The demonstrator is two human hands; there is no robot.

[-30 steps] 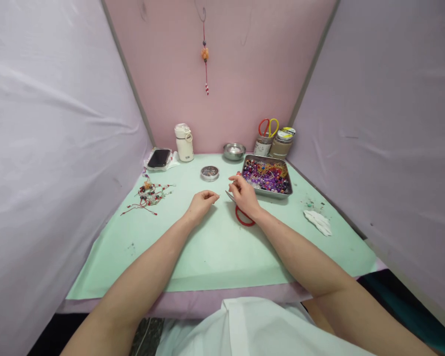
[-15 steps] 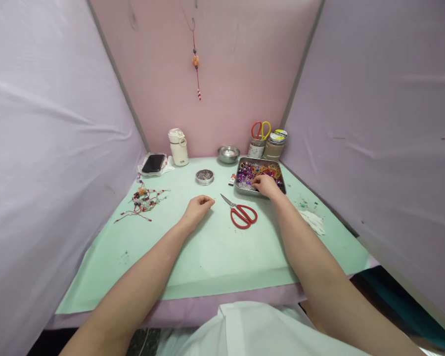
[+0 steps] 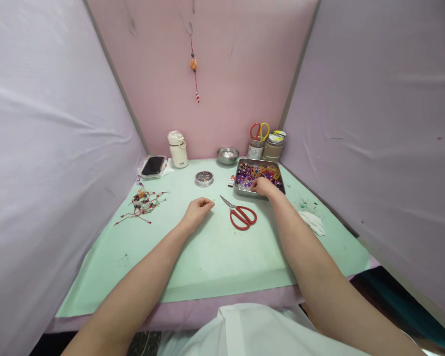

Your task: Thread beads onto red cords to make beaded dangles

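While the right hand (image 3: 263, 187) dips over the near part of the metal tray (image 3: 278, 193), its fingers bunched down at the beads (image 3: 245, 174), the left hand (image 3: 199, 208) hovers over or rests on the green cloth (image 3: 215, 257), left of the scissors (image 3: 239, 212). The left thumb and forefinger come together at the tips (whether anything is pinched there is too small to tell), and whether the right fingertips grip a bead cannot be told either. The tray sits toward the far right, full of purple beads and yellowish thread. The red-handled scissors lie between the hands, closer to the near edge than the tray, points toward the far left. A round dish (image 3: 204, 178) stands beyond the left hand, and beaded strings (image 3: 144, 201) lie at left.
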